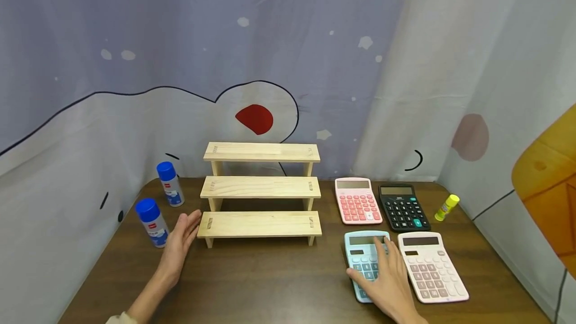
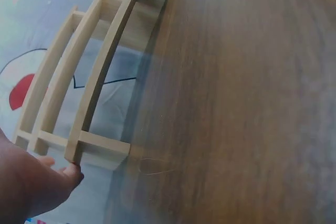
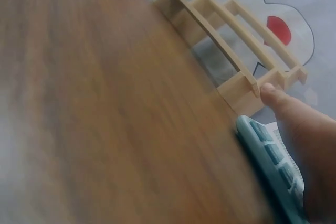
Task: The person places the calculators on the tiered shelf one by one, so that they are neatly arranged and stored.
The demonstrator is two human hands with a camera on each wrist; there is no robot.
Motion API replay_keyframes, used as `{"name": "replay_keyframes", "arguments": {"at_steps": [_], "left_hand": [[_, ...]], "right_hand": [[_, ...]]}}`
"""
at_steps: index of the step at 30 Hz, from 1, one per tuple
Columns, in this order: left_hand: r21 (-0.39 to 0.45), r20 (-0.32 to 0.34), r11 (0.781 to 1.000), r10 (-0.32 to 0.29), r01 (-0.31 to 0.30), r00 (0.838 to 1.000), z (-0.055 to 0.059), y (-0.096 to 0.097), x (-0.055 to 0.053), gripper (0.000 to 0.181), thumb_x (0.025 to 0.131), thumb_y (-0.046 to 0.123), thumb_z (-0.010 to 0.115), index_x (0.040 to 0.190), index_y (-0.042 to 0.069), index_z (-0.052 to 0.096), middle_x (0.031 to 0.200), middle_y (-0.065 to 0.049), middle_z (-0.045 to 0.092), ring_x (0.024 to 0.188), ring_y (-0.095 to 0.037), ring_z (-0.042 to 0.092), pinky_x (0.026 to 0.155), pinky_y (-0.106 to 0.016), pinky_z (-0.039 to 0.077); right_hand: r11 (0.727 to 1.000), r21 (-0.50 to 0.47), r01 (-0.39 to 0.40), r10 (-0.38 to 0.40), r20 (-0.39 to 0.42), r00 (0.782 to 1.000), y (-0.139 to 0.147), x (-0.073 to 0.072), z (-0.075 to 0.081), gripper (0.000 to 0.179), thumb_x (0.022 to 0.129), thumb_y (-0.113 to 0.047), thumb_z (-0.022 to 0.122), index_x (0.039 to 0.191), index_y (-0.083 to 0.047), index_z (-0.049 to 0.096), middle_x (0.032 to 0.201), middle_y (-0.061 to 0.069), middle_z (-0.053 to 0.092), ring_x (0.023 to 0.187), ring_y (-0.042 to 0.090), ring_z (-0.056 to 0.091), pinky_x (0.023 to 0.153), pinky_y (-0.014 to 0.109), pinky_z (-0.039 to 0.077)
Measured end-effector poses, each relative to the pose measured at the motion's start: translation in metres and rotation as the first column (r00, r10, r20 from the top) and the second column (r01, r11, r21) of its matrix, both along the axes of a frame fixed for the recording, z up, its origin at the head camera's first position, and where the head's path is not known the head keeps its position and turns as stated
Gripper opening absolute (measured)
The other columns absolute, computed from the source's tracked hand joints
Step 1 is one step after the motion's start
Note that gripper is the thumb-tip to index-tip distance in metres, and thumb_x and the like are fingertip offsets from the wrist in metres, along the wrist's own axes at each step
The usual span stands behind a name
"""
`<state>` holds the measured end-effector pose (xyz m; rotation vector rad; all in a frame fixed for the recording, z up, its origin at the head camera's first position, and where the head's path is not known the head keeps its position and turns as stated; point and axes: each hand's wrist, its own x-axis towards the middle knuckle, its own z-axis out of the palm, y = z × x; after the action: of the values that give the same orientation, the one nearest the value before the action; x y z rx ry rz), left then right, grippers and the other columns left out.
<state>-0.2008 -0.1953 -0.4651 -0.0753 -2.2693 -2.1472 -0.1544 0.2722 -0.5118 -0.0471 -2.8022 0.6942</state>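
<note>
Blue calculator (image 1: 363, 259) ungripped beneath right hand (image 1: 388, 276), fingers spread, contact unclear; left hand (image 1: 178, 244) straight-fingered, empty, beside wooden stand (image 1: 261, 187).

Apparent plus sign on white key (image 1: 369, 215) of pink calculator (image 1: 358, 201), blue calculator (image 1: 358, 259) figures and bottle (image 1: 155, 225) labels (image 1: 157, 232) too small to read

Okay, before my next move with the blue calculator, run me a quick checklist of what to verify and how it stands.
1. Blue calculator face up: ok, its display and keys show.
2. Right hand over it: ok, with the fingers spread.
3. Firm grip on it: not ok, the hand is not closed round it.
4. White calculator apart from it: ok at the upper ends; lower down, the hand hides the gap.
5. Three-step wooden stand upright: ok.
6. Left hand off the stand: cannot tell, its fingertips are right at the left end.
</note>
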Motion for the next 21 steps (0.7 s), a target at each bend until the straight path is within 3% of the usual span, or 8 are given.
{"name": "replay_keyframes", "arguments": {"at_steps": [5, 8, 11, 13, 18, 21], "left_hand": [[0.133, 0.099, 0.987, 0.083, -0.096, 0.992, -0.005, -0.004, -0.008, 0.072, 0.108, 0.049, 0.024, 0.151, -0.008, 0.032, 0.158, -0.022, 0.033, 0.136, -0.009, 0.048, 0.103, -0.007, 0.04], [0.19, 0.134, 0.97, 0.128, -0.152, 0.983, -0.01, -0.006, -0.013, 0.056, 0.111, 0.033, 0.031, 0.149, -0.008, 0.036, 0.149, -0.009, 0.05, 0.118, 0.005, 0.058, 0.101, -0.01, 0.045], [0.195, 0.168, 0.956, 0.187, -0.219, 0.968, -0.016, -0.006, -0.02, 0.047, 0.108, 0.022, 0.042, 0.147, -0.006, 0.043, 0.127, 0.012, 0.064, 0.108, 0.009, 0.062, 0.097, -0.01, 0.048], [0.208, 0.186, 0.943, 0.221, -0.258, 0.957, -0.021, -0.006, -0.025, 0.045, 0.105, 0.018, 0.05, 0.144, -0.004, 0.048, 0.112, 0.02, 0.067, 0.104, 0.009, 0.063, 0.093, -0.01, 0.05], [0.312, 0.236, 0.893, 0.257, -0.324, 0.937, -0.034, -0.007, -0.032, 0.029, 0.097, 0.018, 0.066, 0.125, 0.011, 0.071, 0.1, 0.022, 0.072, 0.096, 0.006, 0.065, 0.085, -0.01, 0.053], [0.337, 0.264, 0.883, 0.245, -0.327, 0.933, -0.039, -0.008, -0.033, 0.022, 0.094, 0.022, 0.071, 0.116, 0.02, 0.076, 0.099, 0.023, 0.072, 0.095, 0.007, 0.065, 0.084, -0.01, 0.054]], "right_hand": [[0.999, 0.028, 0.039, -0.039, 0.019, 0.999, -0.002, 0.0, -0.004, 0.113, 0.073, -0.072, 0.073, 0.154, -0.007, 0.029, 0.159, 0.03, 0.016, 0.144, 0.054, 0.019, 0.112, 0.07, 0.02], [0.997, 0.051, 0.05, -0.051, 0.015, 0.999, -0.003, 0.001, -0.005, 0.114, 0.071, -0.074, 0.073, 0.153, -0.007, 0.031, 0.158, 0.031, 0.017, 0.142, 0.055, 0.02, 0.111, 0.071, 0.022], [0.996, 0.074, 0.053, -0.054, 0.012, 0.998, -0.004, 0.002, -0.005, 0.114, 0.071, -0.075, 0.072, 0.153, -0.007, 0.033, 0.158, 0.031, 0.018, 0.142, 0.055, 0.021, 0.111, 0.07, 0.023], [0.995, 0.087, 0.053, -0.054, 0.003, 0.999, -0.005, 0.001, -0.006, 0.114, 0.071, -0.076, 0.072, 0.153, -0.007, 0.034, 0.158, 0.03, 0.018, 0.142, 0.054, 0.022, 0.111, 0.069, 0.023], [0.993, 0.11, 0.047, -0.04, -0.064, 0.997, -0.005, 0.0, -0.012, 0.113, 0.068, -0.076, 0.074, 0.151, -0.008, 0.037, 0.158, 0.025, 0.022, 0.142, 0.049, 0.024, 0.109, 0.066, 0.026], [0.99, 0.129, 0.048, -0.035, -0.1, 0.994, -0.005, 0.0, -0.015, 0.114, 0.067, -0.075, 0.075, 0.15, -0.007, 0.039, 0.157, 0.024, 0.025, 0.142, 0.048, 0.026, 0.108, 0.065, 0.027]]}}
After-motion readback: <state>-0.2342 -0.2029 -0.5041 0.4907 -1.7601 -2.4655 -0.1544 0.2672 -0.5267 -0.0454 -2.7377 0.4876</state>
